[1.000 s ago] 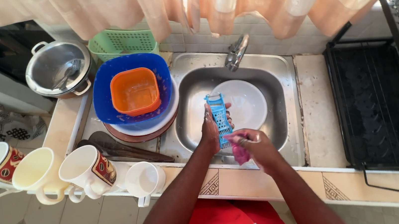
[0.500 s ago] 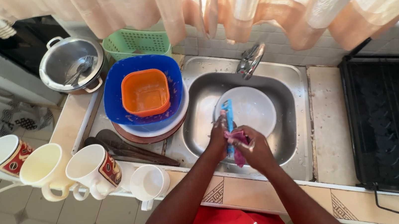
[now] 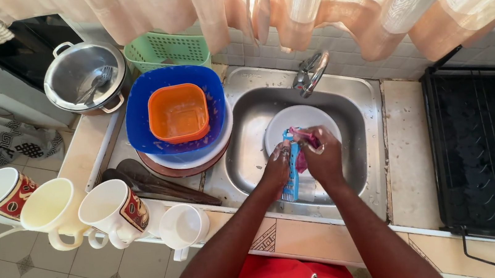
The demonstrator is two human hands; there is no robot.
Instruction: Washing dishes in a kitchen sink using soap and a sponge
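Centrally, a stainless steel sink basin holds one round white plate, with a chrome tap above it. Over the plate, the left hand is closed around a narrow blue plastic comb-like tool, while the right hand grips a crumpled pink cloth pressed against that tool; both hands are curled tight.

Left of the basin, a square orange plastic container sits inside a larger blue plastic bowl, which rests on stacked plates; smears of residue show in both. At upper left, one steel pot with side handles contains a few pieces of cutlery. One green perforated plastic basket stands behind the blue bowl.

Along the lower left, four ceramic mugs stand in a row, all showing no contents. Dark wooden utensils lie beside them. One black wire dish rack occupies the right of the frame.
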